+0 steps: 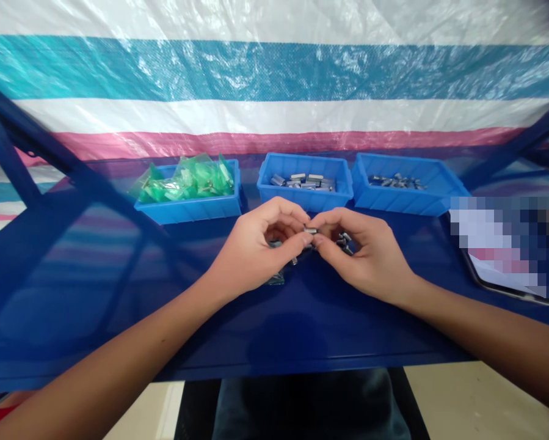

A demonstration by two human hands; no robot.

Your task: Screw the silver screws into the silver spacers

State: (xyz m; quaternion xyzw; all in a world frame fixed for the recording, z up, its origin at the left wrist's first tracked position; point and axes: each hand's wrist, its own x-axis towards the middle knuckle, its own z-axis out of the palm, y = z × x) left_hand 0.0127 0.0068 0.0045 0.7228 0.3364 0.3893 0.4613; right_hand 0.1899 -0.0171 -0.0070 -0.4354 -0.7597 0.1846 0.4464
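Note:
My left hand (256, 247) and my right hand (363, 250) meet over the blue table (118, 293), fingertips touching. Between the thumbs and forefingers of both hands sits a small grey metal piece (311, 230). A few more small metal pieces (345, 239) lie inside my curled right palm. A small clear green bag (276, 278) shows under my left hand, mostly hidden by it.
Three blue bins stand at the back: the left bin (189, 209) holds green bags, the middle bin (304, 195) and right bin (405, 198) hold grey metal pieces. A dark tablet (507, 284) lies at the right. A striped tarp (274, 79) hangs behind.

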